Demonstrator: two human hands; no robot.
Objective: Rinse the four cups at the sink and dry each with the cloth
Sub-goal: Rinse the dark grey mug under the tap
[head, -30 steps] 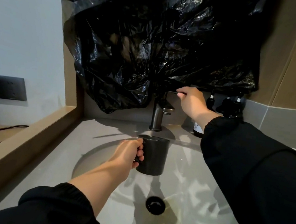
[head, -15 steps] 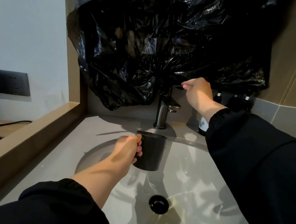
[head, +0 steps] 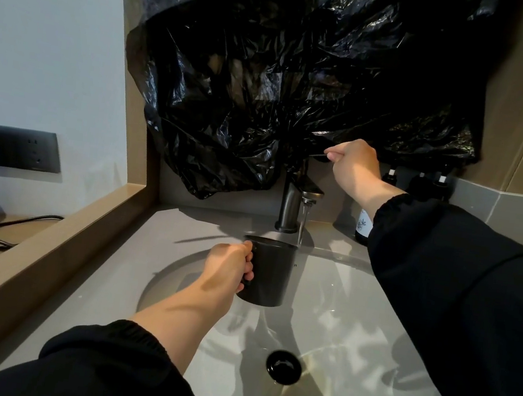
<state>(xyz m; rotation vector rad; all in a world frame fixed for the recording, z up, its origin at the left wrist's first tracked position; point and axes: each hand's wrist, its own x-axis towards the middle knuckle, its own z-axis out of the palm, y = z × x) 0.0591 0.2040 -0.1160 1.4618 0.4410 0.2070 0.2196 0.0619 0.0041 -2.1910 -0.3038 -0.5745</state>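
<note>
- left hand [head: 229, 266]: fingers curled round the handle of a black cup [head: 268, 273], thumb on top by the rim. it holds the cup upright in the air over the back part of the sink [head: 369, 328], clear of the basin floor.
- cup contents: the inside is dark and seen from a low angle, so it cannot be told whether it holds water.
- right hand [head: 354, 163]: fingertips pinched together on the thin lever [head: 317, 154] at the top of the faucet [head: 291, 201]. the forearm reaches across the sink in a black sleeve.
- water [head: 302, 223]: a narrow stream falls from the spout and meets the far right edge of the cup's rim. whether it lands inside the cup or passes just behind it cannot be told.
- sink: pale basin set into a grey surface [head: 183, 227], with a black drain [head: 284, 366] in the floor, nearer the camera than the cup. patches of light and shadow lie across the floor, with a yellowish tint beside the drain. pooled water cannot be confirmed.
- bottles [head: 389, 178]: dark pump bottles stand at the back right of the surface, against the wall. one with a white label [head: 364, 226] is partly hidden by the right sleeve. their contents are not visible.
- black plastic sheeting [head: 285, 84] hangs over the wall above the faucet.
- left of the sink: a wooden ledge [head: 46, 256], a dark socket panel [head: 10, 147] and a black cable [head: 17, 222].
</note>
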